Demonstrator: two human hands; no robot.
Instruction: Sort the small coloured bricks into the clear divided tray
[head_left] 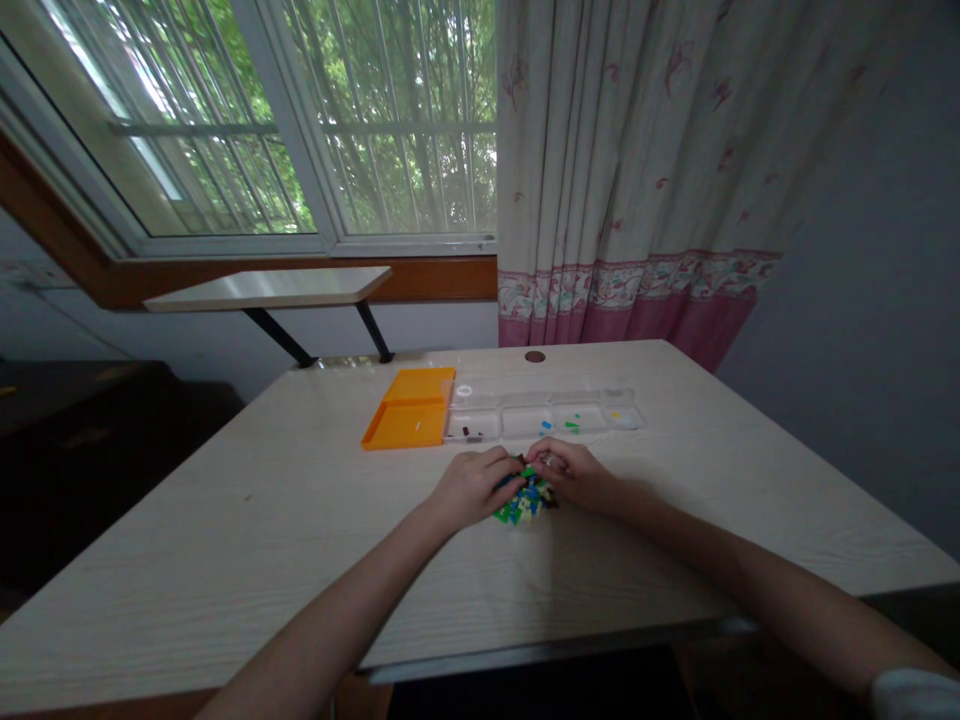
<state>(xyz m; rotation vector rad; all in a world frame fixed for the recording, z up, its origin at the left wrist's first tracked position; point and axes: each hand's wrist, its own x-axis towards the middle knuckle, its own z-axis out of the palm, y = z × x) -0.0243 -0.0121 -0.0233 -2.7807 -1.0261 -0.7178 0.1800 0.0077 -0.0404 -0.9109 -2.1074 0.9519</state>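
Note:
A small heap of tiny plastic building bricks (519, 508), in green, blue, white, yellow and dark brown, lies on the table between my hands. My left hand (474, 488) rests at the heap's left side, its fingers bent inward over the bricks. From the right, my right hand (576, 474) reaches over the heap's back edge with its fingers curled in and closed. The fingertips of both hands nearly meet above the heap, near a green piece. Whatever is pinched there is too small and partly hidden to make out.
Behind the hands lies a clear compartment tray (525, 409) with a few blue, green, yellow and dark bits in it. An orange open case (409, 410) adjoins it on the left. A raised shelf (270, 287) stands at the table's (300, 560) back left.

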